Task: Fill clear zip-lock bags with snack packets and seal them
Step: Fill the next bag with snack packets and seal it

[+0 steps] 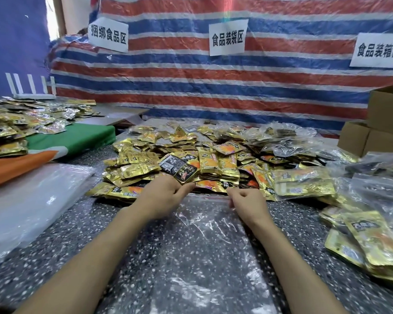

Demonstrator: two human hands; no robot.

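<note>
A clear zip-lock bag (204, 245) lies flat on the desk (55, 257) near its front edge. Its long axis runs from the person toward the pile of gold snack packets (191, 159), red-striped mouth pointing at the pile. The right hand (247, 203) pinches the mouth's rim with curled fingers. The left hand (166, 196) is at the mouth's other end, fingers curled; I cannot tell what they grasp.

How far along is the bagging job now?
Done: filled clear bags of gold packets lie at the right. In hand: the left hand and right hand pinch the red-striped mouth of an empty clear zip-lock bag on the speckled table. Remaining: the pile of loose gold foil snack packets and a stack of empty clear bags.
</note>
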